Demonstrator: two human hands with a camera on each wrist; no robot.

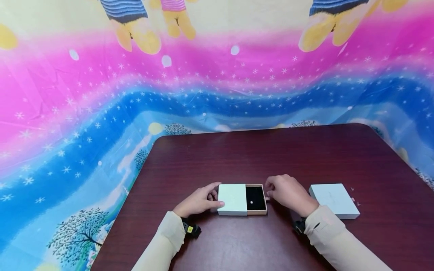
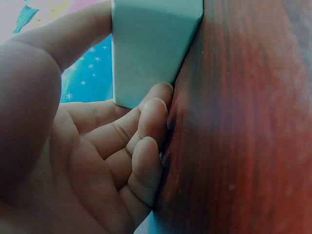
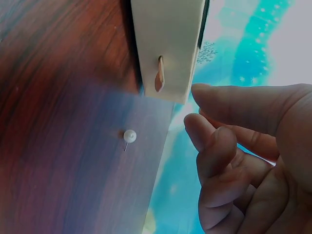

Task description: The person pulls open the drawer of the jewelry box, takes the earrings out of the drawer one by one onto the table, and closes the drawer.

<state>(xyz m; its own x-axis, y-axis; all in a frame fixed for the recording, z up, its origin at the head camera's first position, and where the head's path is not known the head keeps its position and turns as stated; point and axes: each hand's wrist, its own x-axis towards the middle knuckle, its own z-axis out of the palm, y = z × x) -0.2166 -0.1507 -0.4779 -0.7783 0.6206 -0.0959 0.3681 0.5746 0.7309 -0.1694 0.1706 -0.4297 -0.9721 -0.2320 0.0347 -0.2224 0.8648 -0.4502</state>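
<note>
A small white slide-out jewelry box [image 1: 232, 199] lies on the table with its drawer [image 1: 257, 212] partly out to the right. Inside the drawer is a black lining [image 1: 256, 192] bearing one pearl stud [image 1: 251, 202]. My left hand [image 1: 198, 201] grips the sleeve's left end between thumb and fingers, the other fingers bent against the end wall [image 2: 146, 53]. Beside the drawer's right end is my right hand [image 1: 285, 192], fingers loosely bent, with nothing visible in it. A ribbon loop [image 3: 161, 75] hangs from the drawer's end, apart from the fingertips. Another pearl stud [image 3: 129, 136] lies on the tabletop.
A second white box [image 1: 333, 199] lies to the right, partly behind the right forearm. By its right side are small thin items [image 1: 359, 204], too small to identify. The dark wooden table [image 1: 257, 158] meets a patterned cloth backdrop [image 1: 237, 75] at its far edge.
</note>
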